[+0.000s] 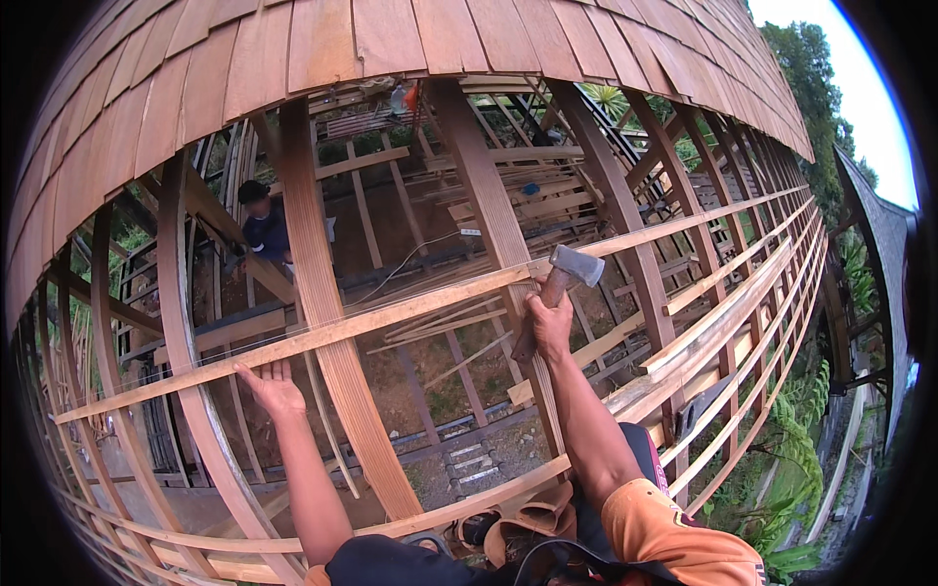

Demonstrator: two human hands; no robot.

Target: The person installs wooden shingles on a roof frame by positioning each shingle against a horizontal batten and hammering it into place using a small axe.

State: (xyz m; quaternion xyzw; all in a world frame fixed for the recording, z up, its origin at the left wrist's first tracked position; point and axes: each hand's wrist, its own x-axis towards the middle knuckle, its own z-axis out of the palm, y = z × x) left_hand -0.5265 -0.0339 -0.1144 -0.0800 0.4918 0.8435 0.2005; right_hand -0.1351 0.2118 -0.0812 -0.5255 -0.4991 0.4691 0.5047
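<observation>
A long wooden batten [410,301] runs across the dark red-brown rafters [322,264], rising toward the right. My left hand [274,391] is palm up with its fingers stretched out, the fingertips at the batten's lower edge. Whether they bear its weight I cannot tell. Closed round the handle of a hatchet [578,265], my right hand [552,322] is beside a rafter, just below the batten. The hatchet's grey metal head points up and right, level with the batten.
Wooden shingles [410,44] cover the roof above. More battens [723,303] cross the rafters at right, with loose boards lying on them. A brown tool pouch [528,527] is at my waist. Through the gaps, a person [264,225] is below at left, among stacked timber.
</observation>
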